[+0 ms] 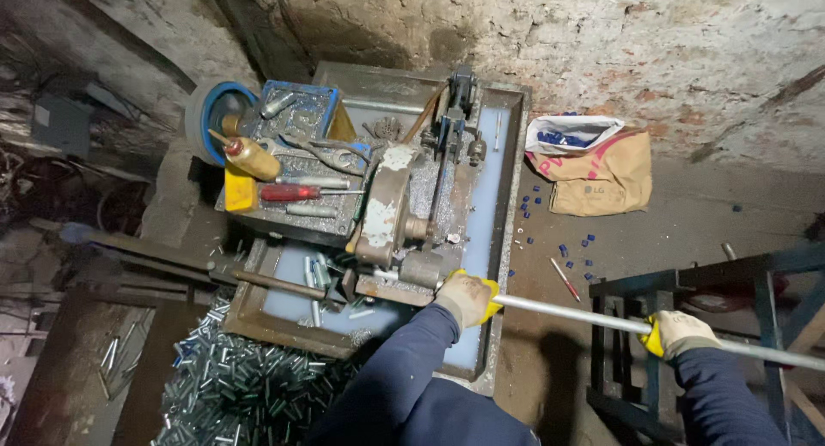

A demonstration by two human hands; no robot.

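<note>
Head view: left hand (467, 298) in a yellow-backed glove has its fingers wrapped round a long metal rod (567, 313) right at the cutting machine (391, 214), and right hand (677, 334) grips it further back. Looks stiff, smooth, probably slippery, so two spread grips make sense.

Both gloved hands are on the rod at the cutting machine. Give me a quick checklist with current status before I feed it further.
1. Left hand gripping the rod near the machine: ok.
2. Right hand gripping the rod farther back: ok.
3. Rod straight between the hands and lined up with the machine's inlet: ok.
4. Left hand's distance from the moving parts: not ok, it sits right at the inlet.
5. Loose tools, a red screwdriver and pliers, lying on the machine top: not ok.
6. Machine running or stopped: cannot tell.
</note>
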